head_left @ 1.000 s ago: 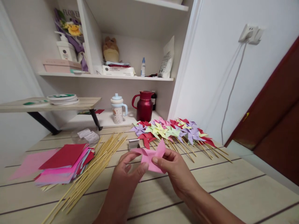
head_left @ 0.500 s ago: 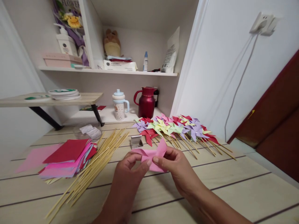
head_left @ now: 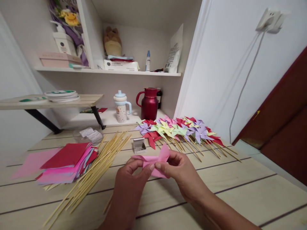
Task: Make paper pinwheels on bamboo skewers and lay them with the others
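Both hands on the pink paper (head_left: 154, 160), which sits between the fingertips, just above the table (head_left: 240, 195). Left hand (head_left: 130, 177): thumb pressed on the near middle of the paper, index curled behind its left side, so pinching it. Right hand (head_left: 181, 166): thumb near the middle too, other fingers behind the right side, also pinching. Change over the last second is small: the thumbs have drawn closer and now nearly meet at the center (can't tell if they actually touch). One flap stands up just behind the right thumb, as it did earlier. My read: folds are being held in toward the middle, shaping only; no fastener shows in the paper and no stick is joined to it. Open box (head_left: 139, 147) just beyond the left fingers, small bits inside, too small to tell; it was partly hidden by those fingers a second ago and is now clear of them. Pinwheels (head_left: 177, 129) lie beyond the right fingers, sticks (head_left: 96, 172) left of the left fingers, stack (head_left: 66, 156) farther left. Neither the sticks nor the stack is touched, so work looks confined to this one piece.
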### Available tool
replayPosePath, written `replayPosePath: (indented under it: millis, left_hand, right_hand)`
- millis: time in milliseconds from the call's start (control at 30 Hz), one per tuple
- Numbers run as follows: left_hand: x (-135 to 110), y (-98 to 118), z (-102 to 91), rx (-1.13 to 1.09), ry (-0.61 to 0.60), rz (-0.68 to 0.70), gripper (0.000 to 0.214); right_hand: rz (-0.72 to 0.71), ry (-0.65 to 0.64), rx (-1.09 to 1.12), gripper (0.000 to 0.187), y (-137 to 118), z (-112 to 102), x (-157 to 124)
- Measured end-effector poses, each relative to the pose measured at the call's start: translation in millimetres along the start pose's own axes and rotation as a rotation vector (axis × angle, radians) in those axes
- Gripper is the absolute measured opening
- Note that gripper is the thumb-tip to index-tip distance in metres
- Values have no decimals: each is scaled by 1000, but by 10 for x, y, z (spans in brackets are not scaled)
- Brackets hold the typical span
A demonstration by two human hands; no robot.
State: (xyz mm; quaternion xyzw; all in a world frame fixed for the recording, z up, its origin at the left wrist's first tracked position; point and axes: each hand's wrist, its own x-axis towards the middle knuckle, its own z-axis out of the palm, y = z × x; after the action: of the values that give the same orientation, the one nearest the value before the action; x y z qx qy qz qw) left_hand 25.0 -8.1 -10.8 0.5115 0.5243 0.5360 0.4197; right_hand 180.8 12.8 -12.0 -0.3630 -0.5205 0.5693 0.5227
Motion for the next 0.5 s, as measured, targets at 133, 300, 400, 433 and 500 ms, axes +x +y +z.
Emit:
replayPosePath:
  millis: [133,300,400,433,500]
  left_hand:
    - [6,-10,12,-30,6,0,25]
    - [40,-65,5,-128,-21,-135,23]
    - [79,-93,-57,-96,39,-138,28]
    - [99,-91,-93,-93,65,-128,29]
    - [150,-67,-182,-131,131,-129,27]
  right_hand:
    - [7,-3,8,20,25,10,8]
    - [-20,51,24,30,37,5,40]
    - [-77,151,49,35,24,-33,76]
    - [-94,188,55,35,21,-49,89]
    - [-121,246,65,33,17,-78,111]
